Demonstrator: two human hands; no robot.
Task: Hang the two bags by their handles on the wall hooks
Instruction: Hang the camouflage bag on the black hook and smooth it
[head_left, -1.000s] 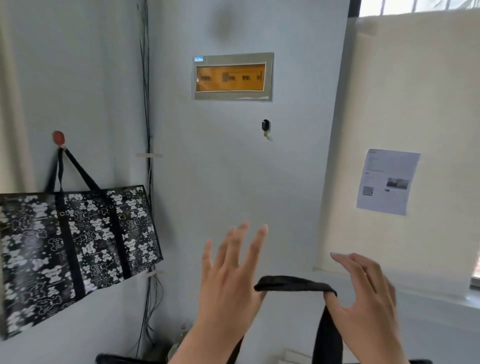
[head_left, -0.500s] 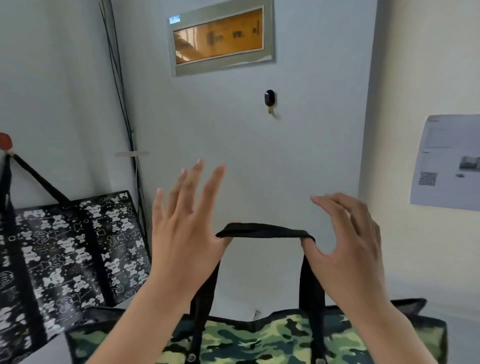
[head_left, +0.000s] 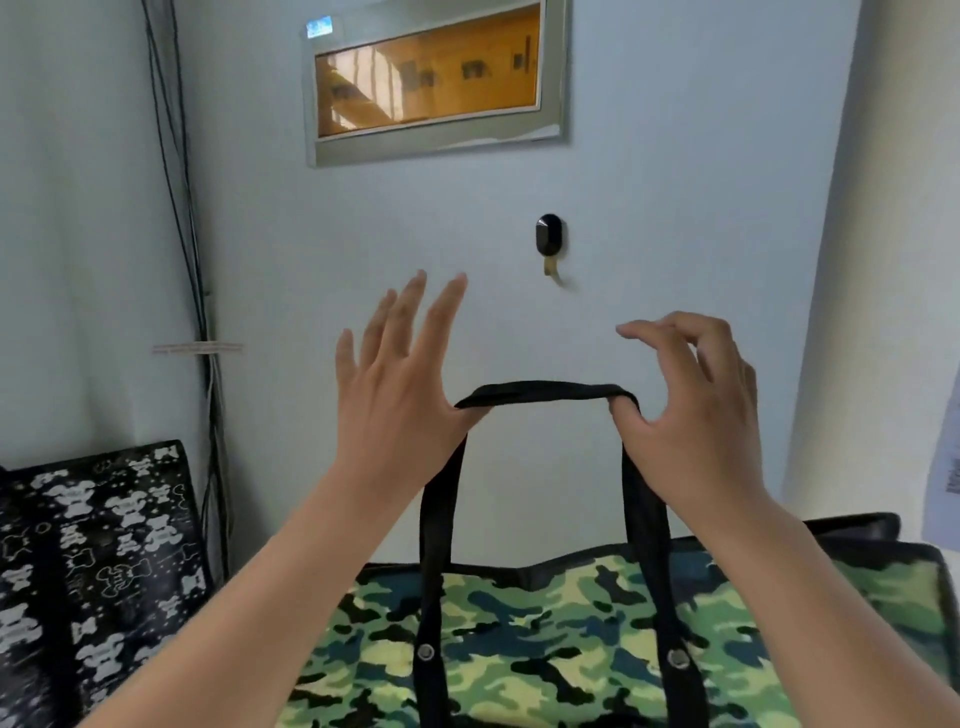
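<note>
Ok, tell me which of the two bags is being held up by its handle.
The camouflage bag: its black handle is stretched between the left hand and right hand. The black-and-white patterned bag is untouched at the left.

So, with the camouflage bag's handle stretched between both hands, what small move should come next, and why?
Probably raise the black handle straight up and toward the wall until it clears the hook, then lower it on. The left hand and right hand hold it spread open, below the hook and roughly centred under it. The camouflage bag hangs free.
</note>
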